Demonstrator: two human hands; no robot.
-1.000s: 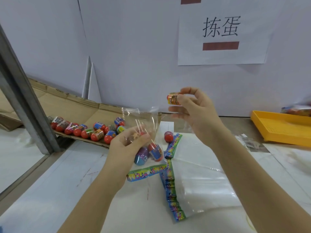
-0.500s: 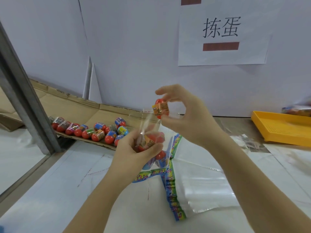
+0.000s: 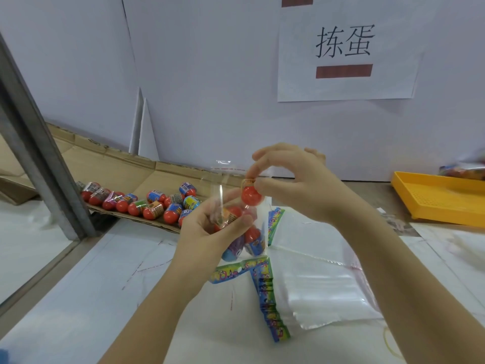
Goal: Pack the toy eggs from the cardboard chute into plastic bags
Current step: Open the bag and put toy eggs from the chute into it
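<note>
My right hand (image 3: 296,187) pinches an egg (image 3: 251,193) at the bag (image 3: 237,206) mouth, which my left hand (image 3: 210,229) grips.

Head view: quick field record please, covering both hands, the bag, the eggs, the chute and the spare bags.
left hand: grips the clear bag, mouth up
right hand: pinches the held egg by its wrapped end, red end down
held egg: at the bag's mouth; inside or not, cannot tell
bagged eggs: several, at the bag's bottom
chute: loose eggs clustered at its lower end
spare bags: flat stack on the table
yellow tray: far right
</note>
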